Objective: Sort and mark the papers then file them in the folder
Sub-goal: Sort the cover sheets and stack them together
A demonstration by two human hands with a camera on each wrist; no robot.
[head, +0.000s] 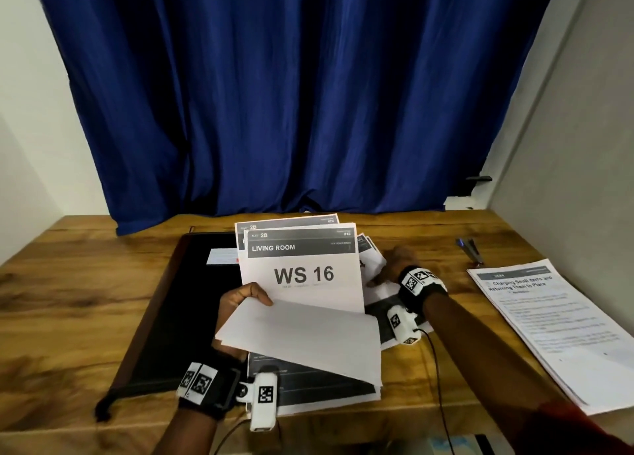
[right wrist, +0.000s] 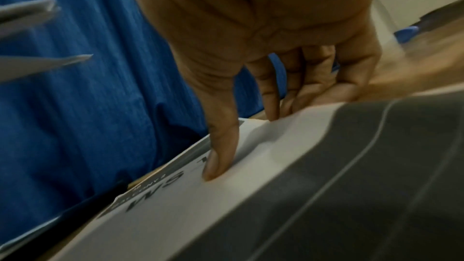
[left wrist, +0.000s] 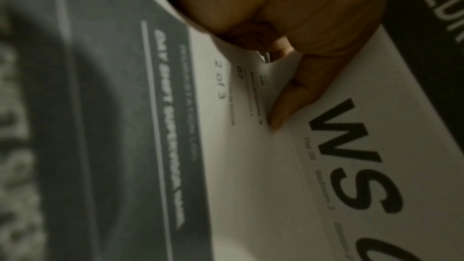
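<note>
Papers (head: 303,272), thin white rectangular sheets, in left hand (head: 240,305) above grained table (head: 68,300)

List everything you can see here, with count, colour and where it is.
held sheets: several, white, fanned in left hand, WS 16 in front
loose sheets: several, white and grey, on table under right hand
folder: one, black, flat on table, left
printed document: one, white, table's right
curtain: one, blue, behind table
table: one, wooden
left hand: one, grips held sheets
right hand: one, pinches loose sheets
</note>
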